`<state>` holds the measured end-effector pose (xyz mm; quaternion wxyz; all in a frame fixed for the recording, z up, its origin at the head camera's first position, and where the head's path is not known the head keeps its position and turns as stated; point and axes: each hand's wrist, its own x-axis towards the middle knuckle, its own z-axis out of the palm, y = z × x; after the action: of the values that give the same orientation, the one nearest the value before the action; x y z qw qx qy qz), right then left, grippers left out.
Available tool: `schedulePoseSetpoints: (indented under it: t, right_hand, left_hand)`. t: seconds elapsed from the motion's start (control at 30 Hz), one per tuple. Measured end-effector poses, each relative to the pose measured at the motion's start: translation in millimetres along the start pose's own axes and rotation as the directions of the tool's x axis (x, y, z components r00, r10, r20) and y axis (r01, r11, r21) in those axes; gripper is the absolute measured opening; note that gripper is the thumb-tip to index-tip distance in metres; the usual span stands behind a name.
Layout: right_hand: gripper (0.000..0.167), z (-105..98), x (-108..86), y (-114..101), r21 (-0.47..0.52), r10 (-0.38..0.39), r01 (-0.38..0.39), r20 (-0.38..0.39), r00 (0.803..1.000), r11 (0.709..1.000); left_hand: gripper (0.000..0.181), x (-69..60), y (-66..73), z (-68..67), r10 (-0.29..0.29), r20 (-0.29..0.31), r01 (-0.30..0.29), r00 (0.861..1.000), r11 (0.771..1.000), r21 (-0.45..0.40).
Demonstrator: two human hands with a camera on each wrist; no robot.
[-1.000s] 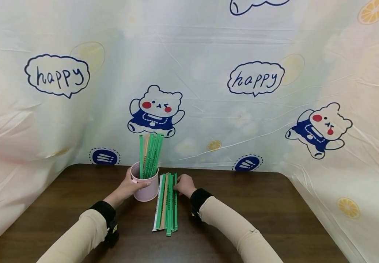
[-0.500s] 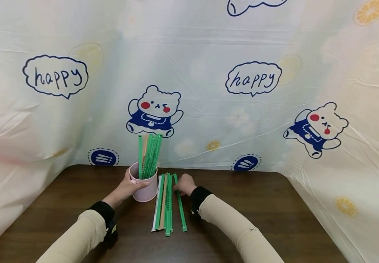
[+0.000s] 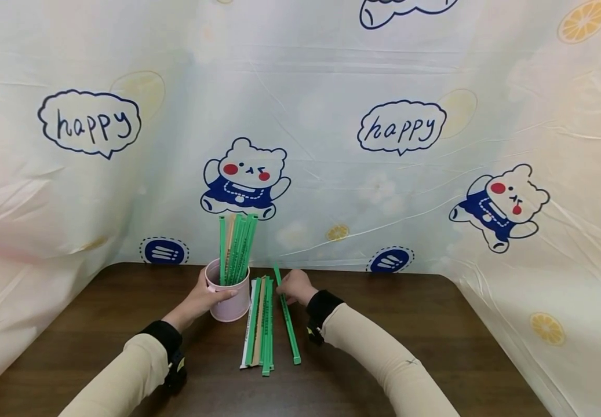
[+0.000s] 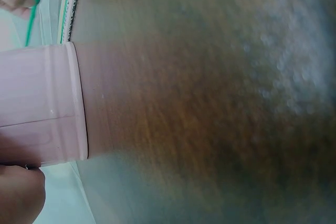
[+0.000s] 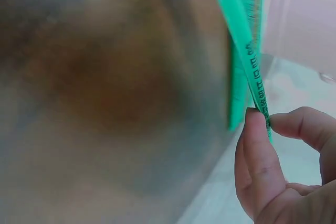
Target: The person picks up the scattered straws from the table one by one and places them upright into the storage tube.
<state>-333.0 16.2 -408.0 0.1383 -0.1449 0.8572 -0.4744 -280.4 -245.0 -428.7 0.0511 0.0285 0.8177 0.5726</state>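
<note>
My left hand (image 3: pixel 201 298) grips the side of a pink cup (image 3: pixel 231 308), its thumb across the front. Green wrapped straws (image 3: pixel 239 255) and a brown one stand upright in this cup. To the right, my right hand (image 3: pixel 297 286) pinches one green wrapped straw (image 3: pixel 290 330) near its far end. Thumb and fingertip meet on the printed wrapper (image 5: pixel 254 69) in the right wrist view. Between cup and right hand lies a row of wrapped straws (image 3: pixel 267 336), green, brown and white. The left wrist view shows the cup's lower wall (image 4: pixel 37 93) and part of the left hand (image 4: pixel 21 195).
A dark brown wooden table (image 3: pixel 394 341) carries everything. Behind it hangs a pale curtain (image 3: pixel 321 197) printed with bears and "happy" bubbles, reaching down to the table's back edge.
One green straw has been pulled right, away from the row, by the right hand. It now sits slightly farther back, its near end swung right. The left hand still holds the cup.
</note>
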Motion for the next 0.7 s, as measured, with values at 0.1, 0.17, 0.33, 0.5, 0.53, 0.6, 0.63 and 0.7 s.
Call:
schedulePoseSetpoints:
  t: [0.1, 0.17, 0.33, 0.5, 0.53, 0.6, 0.63, 0.7]
  right_hand:
    - [0.042, -7, 0.4, -9, 0.021, -0.011, 0.011, -0.020, 1.000, 1.000]
    - [0.030, -12, 1.3, -16, 0.041, -0.006, 0.007, -0.038, 0.999, 0.999]
    - [0.014, -22, 5.3, -35, 0.100, -0.009, 0.019, -0.102, 0.995, 0.995]
    - [0.034, -41, 5.6, -71, 0.138, -0.081, 0.105, -0.168, 0.982, 0.985]
    - [0.034, -45, 5.2, -80, 0.148, -0.100, 0.129, -0.188, 0.977, 0.981]
    - [0.035, -52, 4.0, -96, 0.166, -0.143, 0.183, -0.229, 0.963, 0.969]
    - [0.035, -54, 4.4, -104, 0.166, -0.165, 0.211, -0.254, 0.953, 0.963]
    - [0.034, -57, 4.7, -116, 0.179, -0.205, 0.265, -0.296, 0.933, 0.947]
  left_hand:
    - [0.107, -0.1, -0.2, -0.1, 0.008, -0.004, -0.008, 1.000, 1.000, -0.004]
    - [0.107, -0.4, -0.5, 0.0, 0.010, -0.003, -0.010, 1.000, 1.000, -0.008]
    - [0.107, -1.7, -2.6, -0.3, -0.006, 0.004, 0.006, 1.000, 1.000, -0.007]
    - [0.107, -1.0, -5.3, -0.7, -0.012, -0.001, 0.012, 1.000, 1.000, -0.002]
    - [0.107, -0.6, -5.4, -0.8, -0.010, -0.002, 0.010, 1.000, 1.000, 0.001]
    - [0.107, 0.4, -4.7, -1.1, -0.008, -0.003, 0.008, 1.000, 1.000, 0.005]
    - [0.107, 0.9, -4.5, -1.1, -0.005, -0.002, 0.005, 1.000, 1.000, 0.006]
    - [0.107, 1.7, -4.3, -0.9, -0.001, -0.001, 0.001, 1.000, 1.000, 0.005]
